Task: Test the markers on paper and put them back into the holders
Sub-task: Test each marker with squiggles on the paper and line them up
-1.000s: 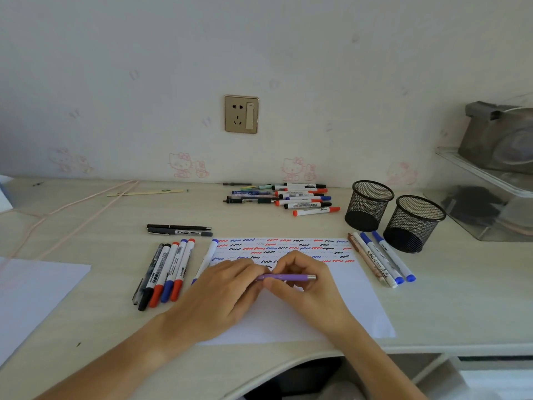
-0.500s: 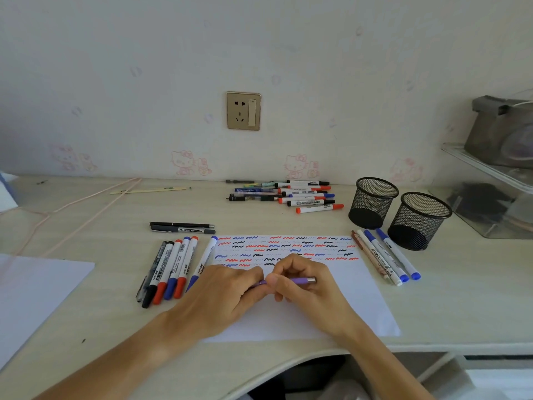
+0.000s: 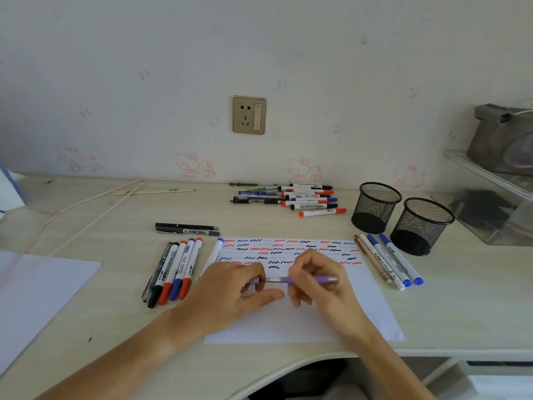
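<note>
My right hand [image 3: 323, 284] grips a purple pen [image 3: 323, 280] held level over the white paper [image 3: 360, 310], whose upper part carries rows of red, blue and black squiggles. My left hand [image 3: 230, 293] pinches the purple cap [image 3: 255, 281], pulled just off the pen's thin tip. Two black mesh holders [image 3: 375, 206] [image 3: 421, 226] stand at the right with nothing showing inside them. Markers lie in groups: several left of the paper [image 3: 176, 269], several right of it [image 3: 386, 261], and a pile near the wall [image 3: 291, 197].
Two dark pens [image 3: 187, 228] lie above the left marker row. Another white sheet [image 3: 34, 295] lies at the far left, with a pink cord [image 3: 86, 209] behind it. A clear shelf unit [image 3: 496, 197] stands at the right. The desk's front edge curves inward below my arms.
The purple cap has come off the pen: my left hand drew it a little to the left, and the pen's thin tip now shows between my hands.
</note>
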